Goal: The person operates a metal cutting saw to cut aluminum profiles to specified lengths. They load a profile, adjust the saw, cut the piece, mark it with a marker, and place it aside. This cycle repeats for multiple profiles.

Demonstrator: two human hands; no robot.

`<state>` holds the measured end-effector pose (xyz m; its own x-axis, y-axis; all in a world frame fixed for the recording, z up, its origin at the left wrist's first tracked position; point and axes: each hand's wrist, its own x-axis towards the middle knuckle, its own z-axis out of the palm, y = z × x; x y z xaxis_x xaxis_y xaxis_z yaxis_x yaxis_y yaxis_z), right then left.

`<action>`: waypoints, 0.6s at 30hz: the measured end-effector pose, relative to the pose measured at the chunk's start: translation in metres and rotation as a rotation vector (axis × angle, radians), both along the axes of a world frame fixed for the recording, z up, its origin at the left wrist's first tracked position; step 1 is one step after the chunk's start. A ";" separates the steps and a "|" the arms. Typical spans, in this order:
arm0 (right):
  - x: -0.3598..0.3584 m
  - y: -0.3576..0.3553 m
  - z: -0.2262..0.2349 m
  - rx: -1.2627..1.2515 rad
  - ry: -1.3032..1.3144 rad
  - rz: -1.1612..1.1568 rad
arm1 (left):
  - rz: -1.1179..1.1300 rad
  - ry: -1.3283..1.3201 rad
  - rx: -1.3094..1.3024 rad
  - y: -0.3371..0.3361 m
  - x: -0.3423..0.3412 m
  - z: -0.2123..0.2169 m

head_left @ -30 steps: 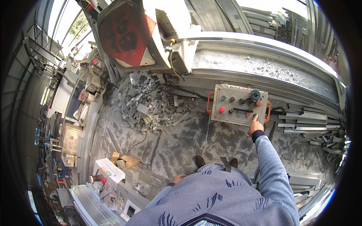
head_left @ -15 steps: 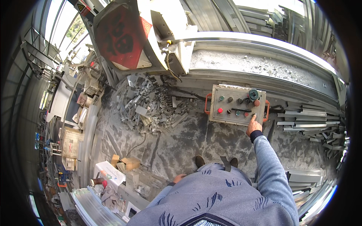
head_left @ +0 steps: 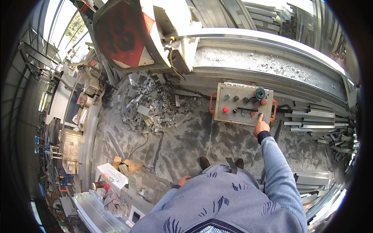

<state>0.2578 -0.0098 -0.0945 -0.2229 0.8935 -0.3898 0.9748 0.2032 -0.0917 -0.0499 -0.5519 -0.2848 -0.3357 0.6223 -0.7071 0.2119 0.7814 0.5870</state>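
Observation:
My right hand (head_left: 261, 127) reaches forward with its index finger stretched out onto the lower right corner of a control box (head_left: 235, 120). The fingertip rests on a small button there; the other fingers are curled and hold nothing. The box is pale and dusty, with orange handles at both ends. On its face are a red button (head_left: 225, 109), a green button (head_left: 227, 96), black knobs and a larger dark green round control (head_left: 260, 93). My left hand (head_left: 184, 180) is low beside my apron (head_left: 217, 198), which partly hides it; its fingers do not show well.
A heap of metal offcuts (head_left: 145, 106) lies left of the box. Beyond runs a long metal machine bed (head_left: 248, 62) strewn with chips. Cut metal profiles (head_left: 314, 120) are stacked at the right. A white carton (head_left: 112, 174) stands at the lower left. Cables cross the floor.
The view has shifted slightly, so the surroundings sit a little higher and further left. My right index finger stays on the same corner of the control box; my left hand remains low.

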 end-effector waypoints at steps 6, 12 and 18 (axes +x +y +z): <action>0.004 -0.002 0.004 0.038 0.061 -0.002 | -0.022 0.000 -0.008 -0.004 0.000 0.009; 0.000 -0.002 0.019 0.011 0.015 0.031 | -0.012 0.045 -0.029 -0.012 0.006 0.020; -0.019 0.009 0.056 0.167 0.047 0.121 | 0.025 0.070 0.063 -0.030 0.013 0.009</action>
